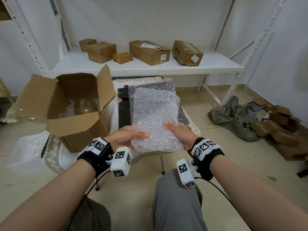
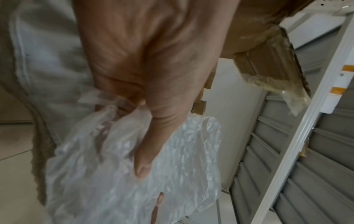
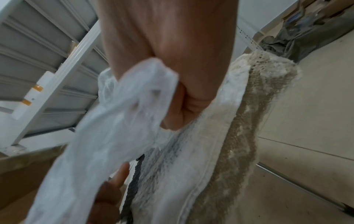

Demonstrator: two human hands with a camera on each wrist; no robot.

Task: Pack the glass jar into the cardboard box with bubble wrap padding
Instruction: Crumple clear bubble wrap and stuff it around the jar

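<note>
Left fingers [image 1: 141, 135]: thumb on top, the rest curled under, pinching the near-left edge of the clear crumpled sheet of bubble wrap [image 1: 155, 117].
Left hand [image 1: 123, 137]: grips from 9 o'clock of the sheet; in the left wrist view the thumb presses into the plastic.
Right hand [image 1: 180, 132]: grips the near-right edge from 3 o'clock, thumb over the film, fingers closed beneath it.
Bubble wrap: held up off the desk [image 1: 193, 125], apart from the box, sagging away toward 12 o'clock.
Clear glass jar [image 1: 85, 106]: already inside the open brown cardboard box [image 1: 78, 127], at 10 o'clock of the hands, with some clear padding visible beside it.
Box: flaps standing open, on the cloth-covered desk's left side.
Background: white metal shelf [image 1: 146, 67] at 12 o'clock carrying brown parcels [image 1: 149, 51]; heap of cloth and cardboard [image 1: 236, 117] on the floor at 3 o'clock.
Step, as judged: padding to go over or around the jar.
Risk: the slick sheet could slip from a light pinch; stuffing it hard could knock the jar against the box wall; a raised flap could snag the wrap.
</note>
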